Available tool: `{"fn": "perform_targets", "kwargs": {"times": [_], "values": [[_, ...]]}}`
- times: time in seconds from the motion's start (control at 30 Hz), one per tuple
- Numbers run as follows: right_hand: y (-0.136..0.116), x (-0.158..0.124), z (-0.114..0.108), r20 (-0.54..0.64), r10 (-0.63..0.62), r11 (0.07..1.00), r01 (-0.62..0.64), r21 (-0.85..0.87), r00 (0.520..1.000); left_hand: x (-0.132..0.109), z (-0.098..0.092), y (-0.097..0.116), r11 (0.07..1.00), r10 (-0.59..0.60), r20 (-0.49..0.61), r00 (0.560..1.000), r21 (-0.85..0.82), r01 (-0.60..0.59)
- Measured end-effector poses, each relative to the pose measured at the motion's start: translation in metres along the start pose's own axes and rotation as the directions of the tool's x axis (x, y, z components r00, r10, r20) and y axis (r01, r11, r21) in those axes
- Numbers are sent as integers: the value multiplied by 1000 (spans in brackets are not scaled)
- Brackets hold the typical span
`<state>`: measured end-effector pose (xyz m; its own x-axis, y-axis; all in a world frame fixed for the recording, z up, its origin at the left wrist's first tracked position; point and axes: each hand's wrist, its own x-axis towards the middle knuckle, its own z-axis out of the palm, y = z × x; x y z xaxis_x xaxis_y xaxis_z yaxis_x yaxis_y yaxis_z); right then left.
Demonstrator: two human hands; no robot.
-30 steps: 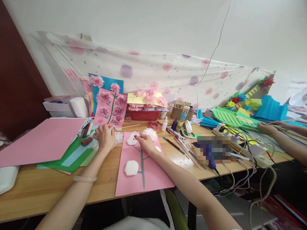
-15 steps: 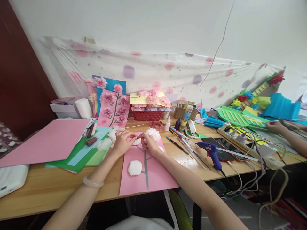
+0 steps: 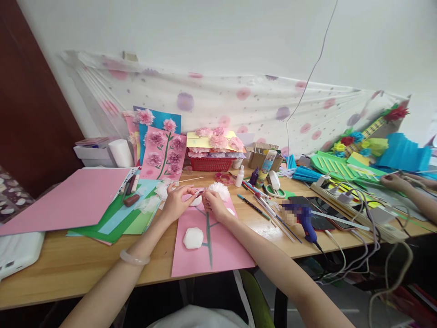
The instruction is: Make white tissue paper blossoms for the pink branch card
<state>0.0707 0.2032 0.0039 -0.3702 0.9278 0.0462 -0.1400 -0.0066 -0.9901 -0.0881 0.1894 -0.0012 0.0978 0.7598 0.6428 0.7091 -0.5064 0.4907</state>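
A pink card (image 3: 218,246) with a painted green stem lies on the wooden table (image 3: 68,269) in front of me. One flat white tissue flower (image 3: 193,238) sits low on it, left of the stem. A fluffier white tissue flower (image 3: 219,190) lies at the card's top edge. My left hand (image 3: 175,202) and my right hand (image 3: 212,203) meet over the top of the card, fingers pinched on a small white tissue piece (image 3: 195,199) between them. A pale bangle (image 3: 134,258) circles my left wrist.
Pink and green paper sheets (image 3: 68,200) lie at left. Finished flower cards (image 3: 163,152) and a red basket (image 3: 210,163) stand at the back. Pens, scissors (image 3: 273,187), a blue glue gun (image 3: 305,223), phones and cables lie at right. Another person's hand (image 3: 392,182) works at far right.
My left hand left the tissue scraps at left and came to my right hand over the card's top. Both now pinch the small tissue piece. The view shifted slightly left.
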Motion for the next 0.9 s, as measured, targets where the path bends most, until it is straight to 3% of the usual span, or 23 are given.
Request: {"fn": "perform_targets", "kwargs": {"times": [0.57, 0.9], "values": [[3, 4, -2, 12, -18, 1000, 18, -7, 1000, 0, 0, 0, 999, 0, -39, 999, -54, -2], [5, 3, -3, 5, -108, 987, 108, -120, 994, 1, 2, 0, 911, -228, 64, 972, -339, 236]]}}
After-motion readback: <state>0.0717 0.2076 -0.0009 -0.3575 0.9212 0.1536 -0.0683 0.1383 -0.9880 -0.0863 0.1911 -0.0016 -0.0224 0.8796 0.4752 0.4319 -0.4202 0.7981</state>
